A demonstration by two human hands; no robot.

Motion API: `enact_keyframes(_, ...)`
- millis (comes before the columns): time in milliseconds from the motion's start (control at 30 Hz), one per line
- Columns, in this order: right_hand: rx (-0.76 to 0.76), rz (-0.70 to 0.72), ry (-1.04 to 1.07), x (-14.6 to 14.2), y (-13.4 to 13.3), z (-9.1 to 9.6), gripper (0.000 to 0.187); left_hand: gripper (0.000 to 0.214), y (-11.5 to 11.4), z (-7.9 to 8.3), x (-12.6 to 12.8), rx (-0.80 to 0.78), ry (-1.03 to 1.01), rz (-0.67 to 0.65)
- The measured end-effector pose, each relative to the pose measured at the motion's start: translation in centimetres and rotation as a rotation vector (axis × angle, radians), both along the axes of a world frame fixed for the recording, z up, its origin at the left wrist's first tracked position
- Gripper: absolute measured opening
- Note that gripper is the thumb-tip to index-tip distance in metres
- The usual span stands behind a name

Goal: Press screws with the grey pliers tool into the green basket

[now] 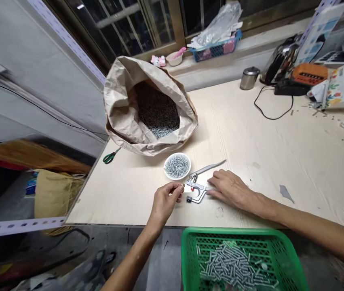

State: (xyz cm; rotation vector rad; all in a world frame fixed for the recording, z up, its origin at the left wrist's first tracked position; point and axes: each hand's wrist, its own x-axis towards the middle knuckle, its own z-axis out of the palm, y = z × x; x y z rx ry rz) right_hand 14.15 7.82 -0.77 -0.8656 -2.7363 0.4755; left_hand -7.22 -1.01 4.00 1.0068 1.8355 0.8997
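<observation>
Head view, mid-frame: right hand (231,188), grip round pliers (199,190); left hand (166,199) pinched narrow, seemingly on a small white piece (183,185). Best hold pliers steady.

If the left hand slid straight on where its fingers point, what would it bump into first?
Most likely the gray snap-fastener pliers, just beyond the left hand's fingertips, though this single view leaves their heights above the table unclear.
</observation>
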Motion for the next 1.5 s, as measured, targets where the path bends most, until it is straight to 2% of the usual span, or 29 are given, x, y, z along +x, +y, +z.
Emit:
enact_keyframes(133, 0.009, 0.019, -0.01, 1.8, -1.5, -2.1, 0.007, 0.027, 0.5, -1.6, 0.6, -0.039, 0.232, -0.146)
enact_keyframes(367, 0.009, 0.064, 0.046, 2.0, -1.2, -3.4, 0.024, 0.02, 1.1, -2.0, 1.4, -0.211, 0.319, -0.229)
enact_keyframes(500, 0.019, 0.088, 0.073, 2.3, -1.2, -3.3, 0.027, 0.022, 1.1, -2.6, 1.0, -0.315, 0.227, -0.213)
enact_keyframes(733, -0.023, 0.107, 0.057, 2.4, -1.1, -2.9, 0.03, 0.019, 1.8, -2.8, 0.7, -0.535, -0.112, -0.125)
enact_keyframes(867, -0.009, 0.102, 0.071, 2.3, -1.1, -3.2, 0.028, 0.024, 2.4, -2.5, 0.7, -0.625, -0.132, -0.122)
enact_keyframes(1067, -0.006, 0.111, 0.022, 2.3, -0.6, -2.9, 0.022, 0.027, 2.3, -2.6, 0.8, -0.642, -0.121, -0.128)
enact_keyframes(1200, -0.084, 0.135, 0.002, 2.7, 0.2, -2.2, 0.009, 0.027, 2.3, -2.5, 0.9, -0.689, -0.137, -0.12)
enact_keyframes(1233, -0.092, 0.137, 0.02, 2.8, 0.6, -2.0, 0.017, 0.028, 2.4, -2.5, 0.9, -0.704, -0.141, -0.122)
enact_keyframes(1333, -0.057, 0.107, 0.082, 2.9, 2.0, -1.7, 0.062, 0.029, 2.6, -2.6, 0.9, -0.728, -0.135, -0.131)
enact_keyframes(1400, -0.053, 0.097, 0.076, 2.7, 3.0, -2.0, 0.085, 0.029, 2.7, -2.7, 0.9, -0.736, -0.124, -0.135)
enact_keyframes(1500, -0.064, 0.127, 0.035, 2.0, 4.2, -2.4, 0.096, 0.028, 2.6, -2.7, 1.0, -0.74, -0.12, -0.127)
